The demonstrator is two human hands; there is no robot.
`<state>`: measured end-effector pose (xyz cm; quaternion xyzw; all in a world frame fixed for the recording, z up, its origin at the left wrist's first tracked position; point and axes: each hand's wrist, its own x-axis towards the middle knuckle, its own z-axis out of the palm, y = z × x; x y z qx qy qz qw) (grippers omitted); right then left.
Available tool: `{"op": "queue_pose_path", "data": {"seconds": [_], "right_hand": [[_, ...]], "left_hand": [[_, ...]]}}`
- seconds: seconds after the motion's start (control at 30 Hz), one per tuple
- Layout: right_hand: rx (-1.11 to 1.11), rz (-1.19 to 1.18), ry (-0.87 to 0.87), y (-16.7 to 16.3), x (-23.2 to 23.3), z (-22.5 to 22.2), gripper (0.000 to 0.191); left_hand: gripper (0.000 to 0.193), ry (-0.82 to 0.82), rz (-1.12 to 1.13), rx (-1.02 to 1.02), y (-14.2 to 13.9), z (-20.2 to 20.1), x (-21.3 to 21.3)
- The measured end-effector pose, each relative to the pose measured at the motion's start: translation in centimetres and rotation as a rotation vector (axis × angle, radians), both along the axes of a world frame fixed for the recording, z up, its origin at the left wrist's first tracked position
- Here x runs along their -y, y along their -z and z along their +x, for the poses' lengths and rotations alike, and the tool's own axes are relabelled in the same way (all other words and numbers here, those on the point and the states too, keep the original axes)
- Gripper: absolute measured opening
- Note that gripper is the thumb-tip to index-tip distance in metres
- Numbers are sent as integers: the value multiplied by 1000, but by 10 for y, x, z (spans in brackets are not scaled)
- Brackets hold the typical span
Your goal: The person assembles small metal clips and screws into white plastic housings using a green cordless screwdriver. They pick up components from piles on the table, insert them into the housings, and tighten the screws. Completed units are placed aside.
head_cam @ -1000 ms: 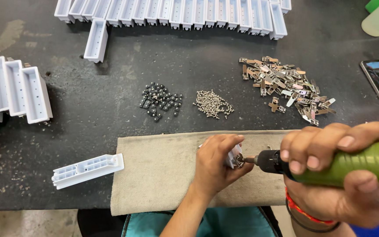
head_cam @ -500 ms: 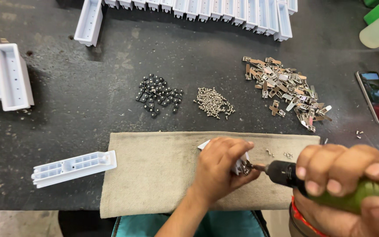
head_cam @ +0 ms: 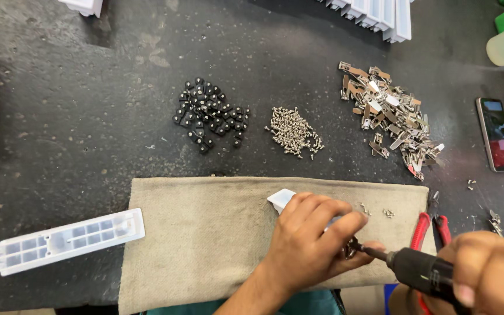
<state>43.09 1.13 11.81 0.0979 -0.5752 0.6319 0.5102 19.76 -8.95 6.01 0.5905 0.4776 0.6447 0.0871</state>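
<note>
My left hand presses down on a white plastic part that lies on a beige cloth; most of the part is hidden under the fingers. My right hand grips an electric screwdriver at the lower right. Its thin bit points left and meets the part right at my left fingertips. Beyond the cloth lie a pile of small black pieces, a pile of small silver screws and a heap of metal brackets.
A long white plastic part lies to the left of the cloth. Red-handled pliers rest by the cloth's right edge. A phone lies at the far right, and more white parts line the table's far edge.
The view has shifted downward and closer in. My right hand with the screwdriver has sunk toward the lower right corner; my left hand stays on the white part.
</note>
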Motion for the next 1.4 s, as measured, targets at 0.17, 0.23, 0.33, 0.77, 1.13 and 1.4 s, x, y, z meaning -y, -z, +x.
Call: {"op": "queue_pose_path", "data": {"seconds": [0.17,0.23,0.33,0.77,1.13,1.4], "right_hand": [[-64,-7,108,5,5,6,28],[-36,-7,118,4,3,6,27],[-9,-22,145,3,7,-1,24],[232,21,455,-35,-10,-24,15],[287,97,507,-54,-14,-17,45],[21,-80,408,-73,28,-59,44]], "left_hand": [[46,-29,-13,6,-1,4,-1],[48,-28,-9,-14,1,2,2],[52,-3,-3,-22,4,-4,4],[62,-68,-59,3,0,-19,-9],[62,304,-126,420,-36,3,40],[67,373,-164,696,-22,9,47]]}}
